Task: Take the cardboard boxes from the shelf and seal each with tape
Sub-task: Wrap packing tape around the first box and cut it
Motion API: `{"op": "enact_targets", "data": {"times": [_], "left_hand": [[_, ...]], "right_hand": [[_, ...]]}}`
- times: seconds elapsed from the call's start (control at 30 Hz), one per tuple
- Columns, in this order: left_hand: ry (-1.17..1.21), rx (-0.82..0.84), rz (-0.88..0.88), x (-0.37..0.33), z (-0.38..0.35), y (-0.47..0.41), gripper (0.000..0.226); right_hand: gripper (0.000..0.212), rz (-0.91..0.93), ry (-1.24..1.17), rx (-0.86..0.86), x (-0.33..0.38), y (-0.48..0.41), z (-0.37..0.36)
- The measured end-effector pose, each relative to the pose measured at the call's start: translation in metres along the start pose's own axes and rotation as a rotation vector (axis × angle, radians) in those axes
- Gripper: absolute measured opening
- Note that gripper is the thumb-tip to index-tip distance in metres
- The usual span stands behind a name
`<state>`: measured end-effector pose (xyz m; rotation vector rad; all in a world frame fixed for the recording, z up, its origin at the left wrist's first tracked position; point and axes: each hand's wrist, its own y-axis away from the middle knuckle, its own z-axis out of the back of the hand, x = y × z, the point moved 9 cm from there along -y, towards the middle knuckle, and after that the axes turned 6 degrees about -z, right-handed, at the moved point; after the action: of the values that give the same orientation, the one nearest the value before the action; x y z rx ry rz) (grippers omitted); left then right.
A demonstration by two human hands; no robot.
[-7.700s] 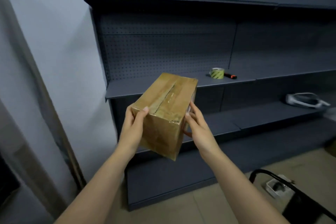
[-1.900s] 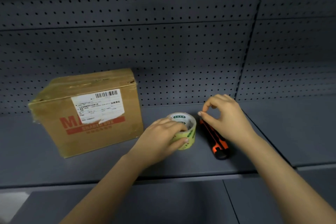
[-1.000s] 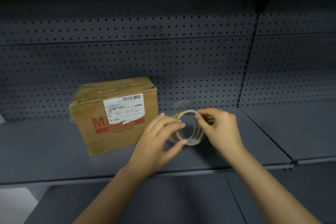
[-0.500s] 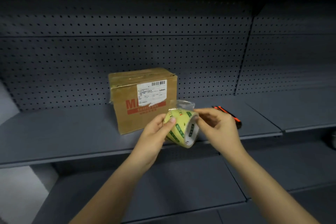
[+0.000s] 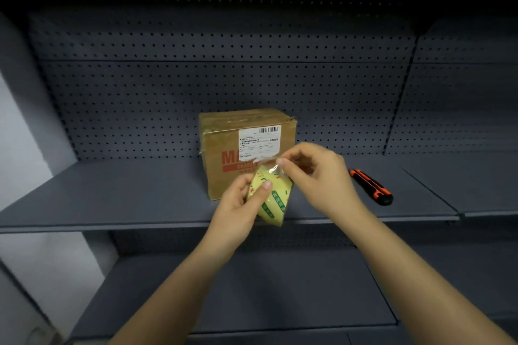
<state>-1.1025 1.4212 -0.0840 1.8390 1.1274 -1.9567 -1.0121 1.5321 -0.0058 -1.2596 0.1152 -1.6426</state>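
A brown cardboard box (image 5: 224, 134) with a white shipping label and red lettering stands on the dark grey shelf (image 5: 112, 193), against the pegboard back. In front of it, my left hand (image 5: 238, 204) grips a yellow-green tape roll (image 5: 272, 199), thumb across its outer face. My right hand (image 5: 316, 176) pinches the loose clear end of the tape at the roll's top, lifted a little off the roll. Both hands hover just before the shelf's front edge.
An orange and black utility knife (image 5: 370, 186) lies on the shelf to the right of my hands. A lower shelf (image 5: 252, 288) runs beneath my forearms. A pale wall (image 5: 22, 134) borders the shelving on the left.
Over the last second I lifted the tape roll off the shelf and turned it. My right hand's fingers have peeled the tape's end up. The view has drawn back from the box.
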Motion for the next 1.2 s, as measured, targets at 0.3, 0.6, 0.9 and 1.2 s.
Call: {"op": "enact_targets", "data": {"times": [0.3, 0.6, 0.9, 1.2], "left_hand": [[-0.043, -0.095, 0.004, -0.012, 0.016, -0.002, 0.033], [-0.084, -0.267, 0.009, -0.020, 0.040, -0.020, 0.029], [-0.094, -0.273, 0.099, -0.025, 0.075, -0.043, 0.023], [-0.061, -0.248, 0.174, -0.017, 0.095, -0.053, 0.021]], "right_hand": [[0.007, 0.096, -0.114, 0.161, 0.000, -0.039, -0.032], [0.007, 0.267, -0.139, 0.295, 0.010, -0.082, -0.078], [0.003, 0.280, -0.187, 0.266, 0.022, -0.106, -0.107], [0.006, 0.323, -0.134, 0.223, 0.027, -0.104, -0.115]]}}
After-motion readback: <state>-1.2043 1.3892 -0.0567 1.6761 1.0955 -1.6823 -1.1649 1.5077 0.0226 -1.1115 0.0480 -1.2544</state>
